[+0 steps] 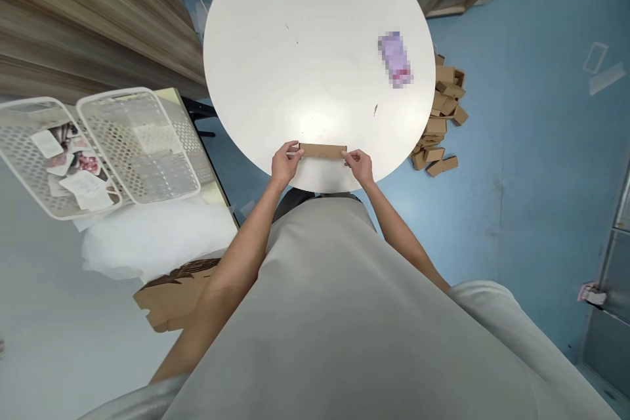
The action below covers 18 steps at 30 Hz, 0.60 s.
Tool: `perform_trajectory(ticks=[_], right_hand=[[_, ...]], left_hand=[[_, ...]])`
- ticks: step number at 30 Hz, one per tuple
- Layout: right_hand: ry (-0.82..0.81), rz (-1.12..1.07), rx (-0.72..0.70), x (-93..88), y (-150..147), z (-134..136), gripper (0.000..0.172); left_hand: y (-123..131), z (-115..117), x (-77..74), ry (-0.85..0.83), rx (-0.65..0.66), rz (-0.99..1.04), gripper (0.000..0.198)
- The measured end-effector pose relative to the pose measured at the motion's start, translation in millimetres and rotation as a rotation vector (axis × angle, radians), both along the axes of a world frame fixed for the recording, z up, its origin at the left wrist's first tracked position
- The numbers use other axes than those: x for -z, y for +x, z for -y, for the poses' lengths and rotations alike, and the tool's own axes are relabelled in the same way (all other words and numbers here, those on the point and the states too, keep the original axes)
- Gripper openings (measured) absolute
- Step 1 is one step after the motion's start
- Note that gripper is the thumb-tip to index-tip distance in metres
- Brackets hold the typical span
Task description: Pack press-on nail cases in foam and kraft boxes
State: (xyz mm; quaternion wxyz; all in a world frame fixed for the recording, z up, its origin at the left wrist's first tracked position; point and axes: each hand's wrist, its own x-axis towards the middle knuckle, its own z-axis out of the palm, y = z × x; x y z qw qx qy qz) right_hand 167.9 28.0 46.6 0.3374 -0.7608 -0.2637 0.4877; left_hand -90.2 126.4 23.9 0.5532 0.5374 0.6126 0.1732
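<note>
A small, narrow brown cardboard box [323, 151] is at the near edge of the round white table [315, 6], its long side facing me. My left hand [286, 163] grips its left end, thumb on the near side and fingers behind. At the right end, my right hand [359, 165] pinches the box between thumb and fingers. The box looks closed, with a small curved mark on its near face. Whether it rests on the tabletop or is held just above it, I cannot tell.
A pixelated purple item [395, 59] lies on the table's right side. Several small cardboard boxes [443, 102] are piled on the blue floor at right. To the left stand white perforated baskets [140, 144], a white plastic bag [157, 236] and flat cardboard [177, 298].
</note>
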Motion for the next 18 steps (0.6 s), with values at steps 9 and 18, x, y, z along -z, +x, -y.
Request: perform_trajectory(ticks=[9,18], right_hand=[[-0.025,-0.070,-0.072,-2.7,8.6,6.6,0.041],[-0.098,-0.088,-0.228,-4.6,21.8,-13.3,0.047]], left_hand=[[-3.7,3.8,-0.1,-0.026,0.044,0.032,0.061],[-2.3,-13.5,2.5,-0.046,0.061,0.008,0.065]])
